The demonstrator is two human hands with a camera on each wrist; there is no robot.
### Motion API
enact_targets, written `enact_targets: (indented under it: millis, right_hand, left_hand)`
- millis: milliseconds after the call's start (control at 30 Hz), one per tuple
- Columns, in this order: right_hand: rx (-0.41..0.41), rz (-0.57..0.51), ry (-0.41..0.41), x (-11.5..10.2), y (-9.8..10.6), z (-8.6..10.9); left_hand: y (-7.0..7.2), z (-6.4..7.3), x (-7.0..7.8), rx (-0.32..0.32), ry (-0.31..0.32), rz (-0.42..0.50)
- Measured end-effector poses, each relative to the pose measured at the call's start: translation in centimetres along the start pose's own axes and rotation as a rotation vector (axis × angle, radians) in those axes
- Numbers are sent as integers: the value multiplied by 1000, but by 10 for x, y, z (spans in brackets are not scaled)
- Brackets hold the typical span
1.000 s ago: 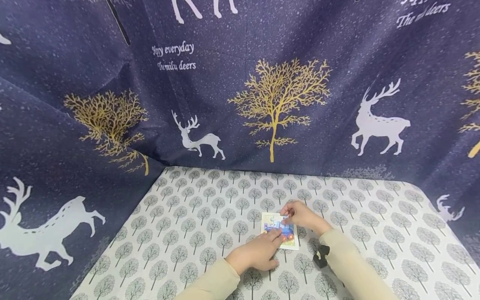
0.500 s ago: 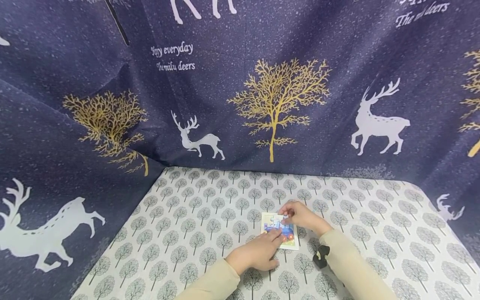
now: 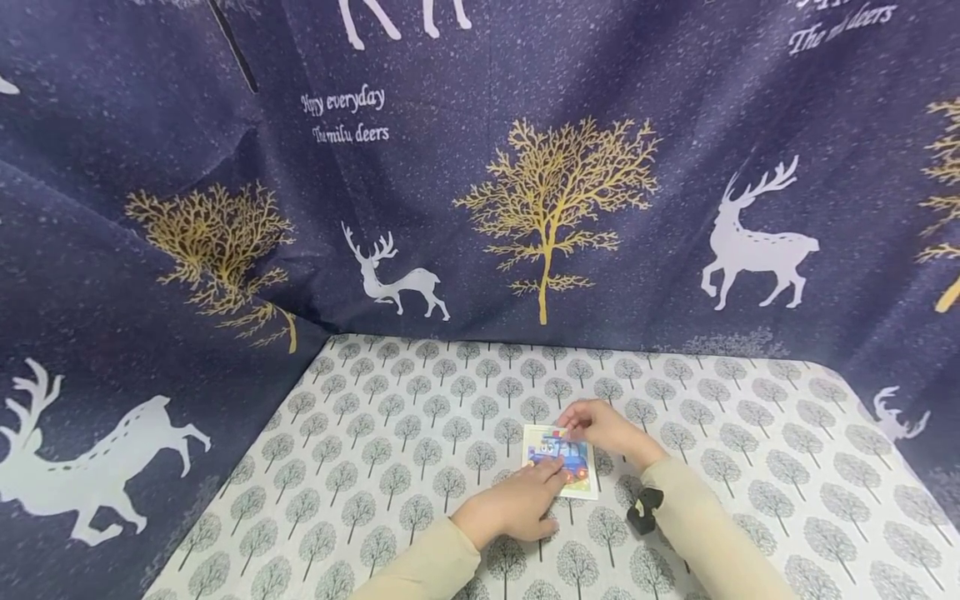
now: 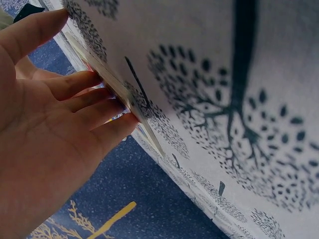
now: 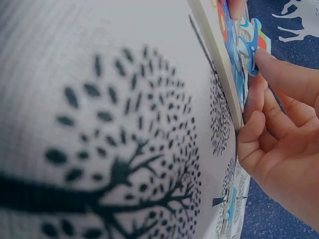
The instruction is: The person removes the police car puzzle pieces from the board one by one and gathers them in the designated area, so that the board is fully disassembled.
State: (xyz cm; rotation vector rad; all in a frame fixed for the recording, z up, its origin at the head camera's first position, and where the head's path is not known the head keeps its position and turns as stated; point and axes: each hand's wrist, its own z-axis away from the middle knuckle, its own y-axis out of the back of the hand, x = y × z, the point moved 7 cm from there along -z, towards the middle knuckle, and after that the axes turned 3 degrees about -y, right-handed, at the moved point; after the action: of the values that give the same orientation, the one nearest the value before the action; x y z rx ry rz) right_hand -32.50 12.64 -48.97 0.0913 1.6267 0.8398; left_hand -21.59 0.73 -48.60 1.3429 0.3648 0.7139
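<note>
1. Left hand (image 3: 517, 502): palm down, fingers extended, holding nothing, fingertips on puzzle board (image 3: 579, 492).
2. Right hand (image 3: 609, 430): thumb and finger pinching puzzle piece (image 5: 256, 37) at board's far edge.
3. Board: flat on tree-print cloth (image 3: 375, 454).

I've puzzle (image 3: 580, 463) on tbl (image 3: 420, 417), L hand (image 3: 517, 502) front-left, fingers on it; R hand (image 3: 606, 429) at back-right corner; drape (image 3: 420, 175) behind tbl.

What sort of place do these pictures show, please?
Probably a screened-off indoor work corner: a dark blue deer-print cloth hangs behind, a pale tree-print cloth lies flat before it, and a small picture puzzle rests on that.
</note>
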Motion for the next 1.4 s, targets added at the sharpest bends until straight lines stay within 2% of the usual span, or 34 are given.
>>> enact_targets:
  millis: [300,533,733,1067,1167,1400]
  right_hand:
    - [72,-65,-29,0,16,5]
    - [95,-222,-123,10,39,16]
    - [122,-159,-162,13,59,32]
    - [158,-265,-162,44,88,57]
    - [170,-283,-194,55,95,64]
    - [160,-243,-259,66,100,75]
  left_hand:
    - [1,1,1,9,-1,2]
    - [0,0,-1,5,-4,11]
    - [2,2,0,16,-3,8]
    - [0,2,2,10,0,6]
    - [0,3,1,11,4,15]
    - [-1,2,0,10,1,12]
